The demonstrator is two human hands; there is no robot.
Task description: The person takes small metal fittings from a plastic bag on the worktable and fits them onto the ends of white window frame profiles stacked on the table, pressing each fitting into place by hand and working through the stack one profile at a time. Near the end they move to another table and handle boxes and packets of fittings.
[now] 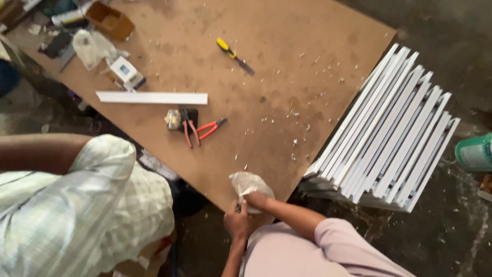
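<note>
My right hand (259, 200) grips a crumpled clear plastic bag (246, 183) at the near corner of the brown board table (287, 77). My left hand (236, 223) is closed just below the bag and pinches a small dark piece (238, 208); what the piece is cannot be told. Both forearms come up from the bottom edge, the right one out of a pink sleeve.
Red-handled pliers (210, 128), a second tool (185, 125), a white strip (152, 97) and a yellow-handled chisel (233, 54) lie on the table among white chips. White frames (389, 138) lean stacked at the right. A co-worker's checked shirt (77, 205) fills the left. A green container (474, 152) lies far right.
</note>
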